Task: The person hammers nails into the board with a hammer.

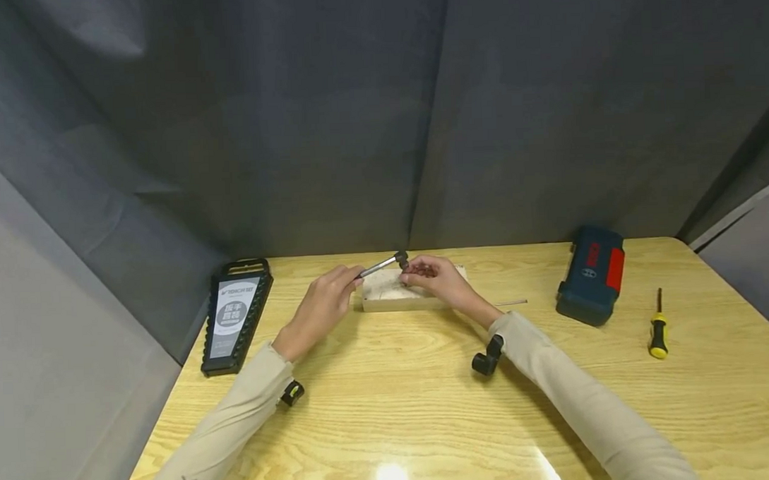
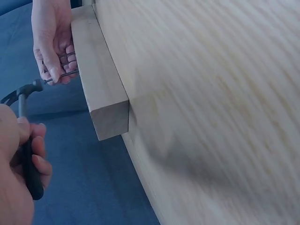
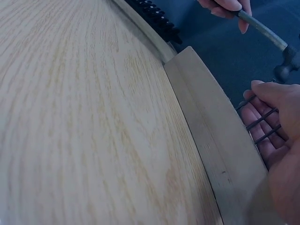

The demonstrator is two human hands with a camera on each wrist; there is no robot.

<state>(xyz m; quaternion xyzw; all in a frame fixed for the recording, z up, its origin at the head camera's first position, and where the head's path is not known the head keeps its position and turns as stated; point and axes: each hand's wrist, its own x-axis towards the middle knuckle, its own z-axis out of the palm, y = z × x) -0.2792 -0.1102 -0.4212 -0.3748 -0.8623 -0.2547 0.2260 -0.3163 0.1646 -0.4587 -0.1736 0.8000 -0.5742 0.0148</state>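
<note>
Your left hand [image 1: 323,298] grips a black-headed hammer [image 1: 380,266]. Your right hand [image 1: 446,280] pinches a thin metal nail [image 2: 70,73], apparently steadying it.

Black labelled rack [image 1: 237,317] at far left; dark blue case [image 1: 588,277] and yellow-black screwdriver [image 1: 659,335] at right

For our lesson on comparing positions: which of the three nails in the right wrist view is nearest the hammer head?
The topmost nail, pinched by the right hand near the hammer head; the other two nails show lower, farther from it.
</note>
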